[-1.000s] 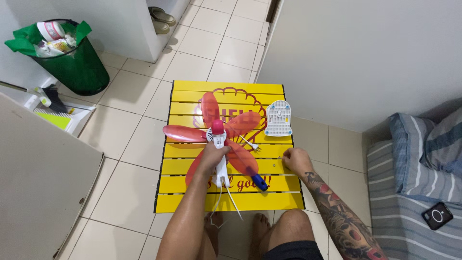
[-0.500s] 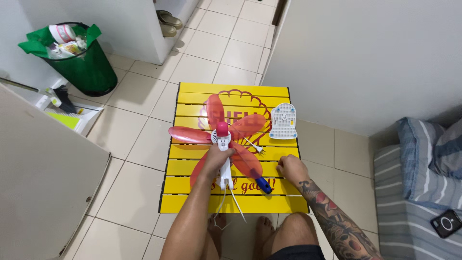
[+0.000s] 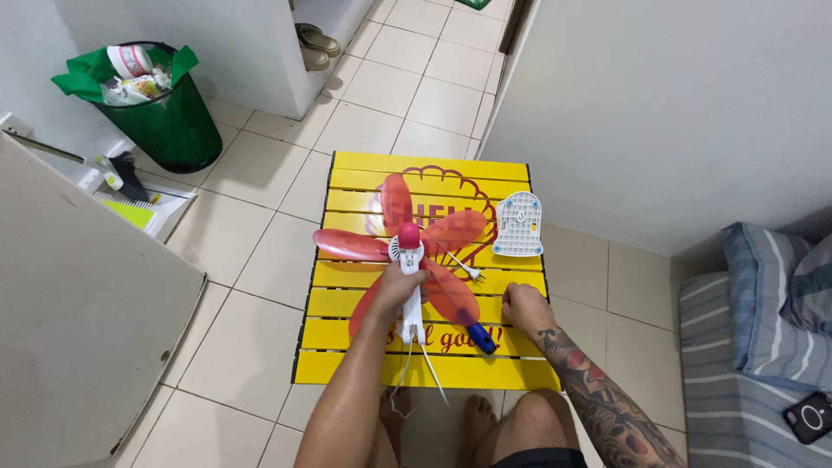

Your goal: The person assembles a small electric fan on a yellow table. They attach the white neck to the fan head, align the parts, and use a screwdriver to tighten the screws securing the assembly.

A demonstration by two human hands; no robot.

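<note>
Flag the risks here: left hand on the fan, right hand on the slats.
The left hand grips only the white fan body, so the thin red blades could flex against the yellow slatted table. Small parts under the right hand could drop through the slat gaps. The blue-handled tool lies near the edge.

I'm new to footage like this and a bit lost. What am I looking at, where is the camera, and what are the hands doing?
There is no machine: a person wears a camera on the head, so the one view looks down at their own arms and bare feet. In front of them stands a low yellow slatted table on a tiled floor. The left hand grips the white body of a small fan with pink blades, lying on the table. The right hand rests on the slats beside it, and whether it pinches anything is too small to tell. A white grille-like plate and a blue-handled tool also lie on the table. A green bin stands to the far left.
</note>
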